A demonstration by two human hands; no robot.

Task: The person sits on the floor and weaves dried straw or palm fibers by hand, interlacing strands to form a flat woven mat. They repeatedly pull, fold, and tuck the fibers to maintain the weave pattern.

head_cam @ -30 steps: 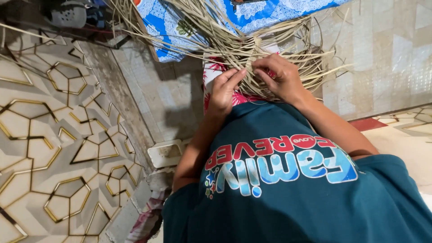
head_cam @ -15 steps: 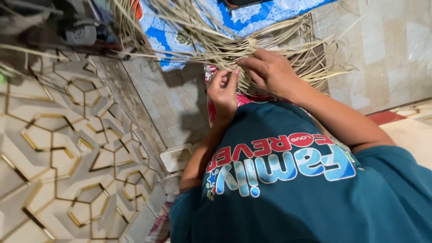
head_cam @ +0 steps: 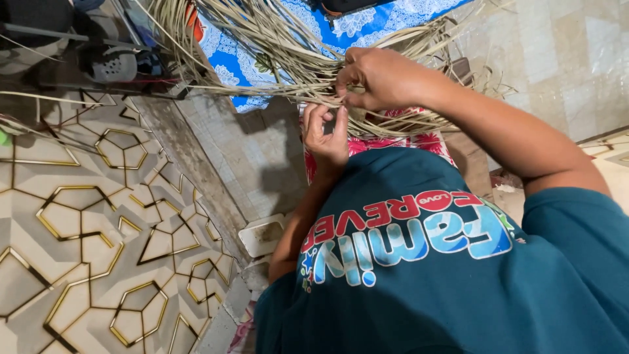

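Note:
A loose tangle of dried pale straw strips lies over my lap and fans out toward the top of the view. My right hand is closed on a bunch of these strips, pinching them between thumb and fingers. Just below and to its left, my left hand grips a strip end with fingers curled, touching the same bunch. Part of the weave is hidden under both hands. My teal printed shirt fills the lower right.
A red patterned cloth covers my lap under the straw. A blue floral cloth lies beyond it on the tiled floor. A wall with gold hexagon lines stands left. A small white tray sits by its base.
Both hands have risen from lying on the woven strips to pinching a bunch of them. The view has shifted, so the wall takes up less of the left.

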